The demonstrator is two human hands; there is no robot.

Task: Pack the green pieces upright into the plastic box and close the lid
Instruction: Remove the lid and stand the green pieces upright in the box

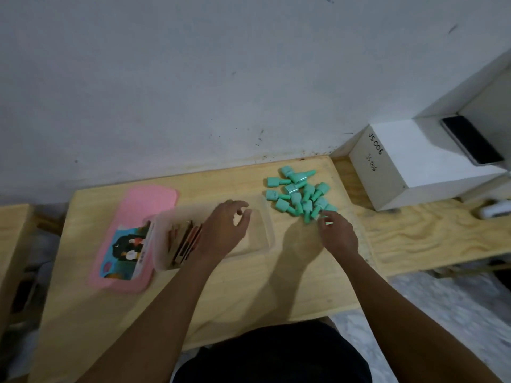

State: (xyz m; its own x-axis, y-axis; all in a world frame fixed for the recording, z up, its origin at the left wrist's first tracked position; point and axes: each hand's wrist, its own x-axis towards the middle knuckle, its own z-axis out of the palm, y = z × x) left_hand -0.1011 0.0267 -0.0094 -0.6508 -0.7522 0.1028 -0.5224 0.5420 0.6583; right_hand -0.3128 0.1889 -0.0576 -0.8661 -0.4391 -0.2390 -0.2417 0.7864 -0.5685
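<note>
One green pc (329,223) in R grip (336,234)

Dim, soft-focus, wide-angle edge distortion

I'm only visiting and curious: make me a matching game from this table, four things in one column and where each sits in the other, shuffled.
Things
1. green pieces
2. pink lid
3. phone
4. plastic box

Places
A. on the white ledge, far right
B. under the left hand, cards at one end
C. heaped by the right hand
D. flat on the table, left of the box, a picture pack on it

Pairs: 1-C, 2-D, 3-A, 4-B
</note>
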